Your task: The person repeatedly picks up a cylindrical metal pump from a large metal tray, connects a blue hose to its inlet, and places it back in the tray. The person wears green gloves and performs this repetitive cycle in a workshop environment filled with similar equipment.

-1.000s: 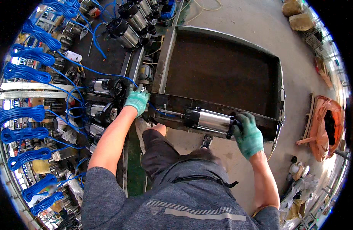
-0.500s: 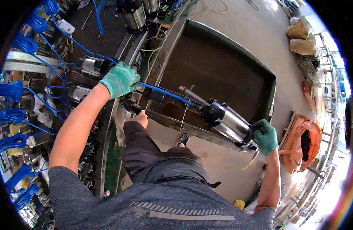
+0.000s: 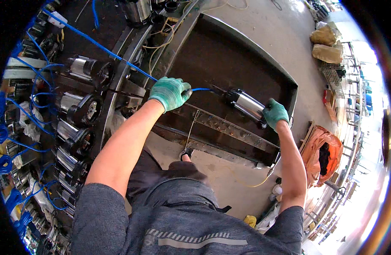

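Note:
A submersible pump [image 3: 248,104] with a shiny steel body and black ends lies tilted over the dark metal tank [image 3: 251,39]. My right hand [image 3: 275,114], in a green glove, is closed on the pump's near right end. The pump's blue cable [image 3: 103,46] runs from its far left end across to the upper left. Also gloved in green, my left hand [image 3: 170,92] is wrapped around that cable, above the tank's left side. A short stretch of cable shows between this hand and the pump. Whether the pump touches liquid in the tank I cannot tell.
Several more steel pumps [image 3: 80,68] stand in rows at the left, with coiled blue cables [image 3: 3,163]. A steel rail [image 3: 114,91] divides them from the tank. An orange sack [image 3: 321,155] sits at the right, and tan sacks [image 3: 326,44] lie farther back.
The pump has moved away from my body, farther over the tank, with my right hand on it. My left hand has moved right, nearer the pump, still gripping the cable.

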`<state>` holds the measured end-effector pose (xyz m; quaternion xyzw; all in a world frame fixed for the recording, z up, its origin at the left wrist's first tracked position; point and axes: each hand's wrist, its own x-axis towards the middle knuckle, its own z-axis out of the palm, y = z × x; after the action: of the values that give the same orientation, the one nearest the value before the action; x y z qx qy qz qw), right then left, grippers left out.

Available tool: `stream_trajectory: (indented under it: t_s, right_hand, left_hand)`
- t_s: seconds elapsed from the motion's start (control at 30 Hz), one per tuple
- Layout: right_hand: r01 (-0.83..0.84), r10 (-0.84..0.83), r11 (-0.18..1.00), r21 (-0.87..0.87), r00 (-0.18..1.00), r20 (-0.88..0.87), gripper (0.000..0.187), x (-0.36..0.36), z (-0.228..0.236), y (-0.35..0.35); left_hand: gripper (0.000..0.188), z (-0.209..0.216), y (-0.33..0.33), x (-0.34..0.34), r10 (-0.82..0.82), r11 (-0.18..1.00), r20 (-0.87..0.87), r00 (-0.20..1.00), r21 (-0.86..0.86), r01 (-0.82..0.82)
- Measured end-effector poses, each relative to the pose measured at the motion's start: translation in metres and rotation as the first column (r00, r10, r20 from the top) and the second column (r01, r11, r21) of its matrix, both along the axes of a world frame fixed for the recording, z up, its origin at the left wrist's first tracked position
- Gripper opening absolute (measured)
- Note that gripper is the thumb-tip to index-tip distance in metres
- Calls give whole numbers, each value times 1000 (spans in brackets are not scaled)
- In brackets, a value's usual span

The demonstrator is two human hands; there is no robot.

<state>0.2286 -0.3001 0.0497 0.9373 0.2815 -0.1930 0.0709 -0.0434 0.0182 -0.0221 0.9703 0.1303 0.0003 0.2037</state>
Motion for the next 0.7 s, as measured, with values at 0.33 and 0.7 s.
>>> stream_trajectory:
  t_s: [0.33, 0.7]
  right_hand:
    - [-3, 3, 989, 145, 1000, 1, 32, 4, -95, 25]
    - [74, -83, 969, 235, 996, 31, 35, -8, -127, 39]
  left_hand:
    - [27, 8, 0, 21, 289, 943, -340, 895, -58, -326]
    - [32, 15, -6, 31, 335, 932, -394, 856, 7, -362]
